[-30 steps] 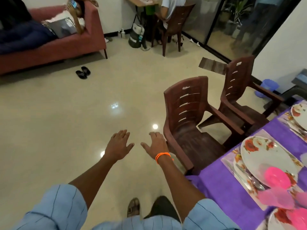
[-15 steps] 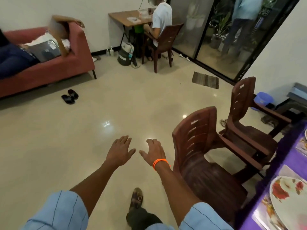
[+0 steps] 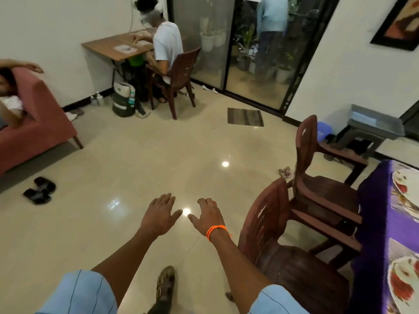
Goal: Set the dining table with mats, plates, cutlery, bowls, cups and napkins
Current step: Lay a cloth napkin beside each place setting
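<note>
My left hand (image 3: 159, 215) and right hand (image 3: 209, 216) hold nothing, fingers apart; the worktop (image 3: 371, 223) lies rightward, nearer my right hand.

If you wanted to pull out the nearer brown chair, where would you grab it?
Probably the top rail of the nearer chair, from behind with the right hand. Its slatted back faces that hand, the seat faces the purple table, and fingers can curl over the rail.

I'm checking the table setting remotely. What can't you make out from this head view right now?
- Dining table: mostly cut off by the right edge.
- Plates: partly cropped; cutlery, cups, bowls, napkins not visible.
- Grey tray: contents too blurred.
- Left hand, right hand: both visible, holding nothing.
</note>
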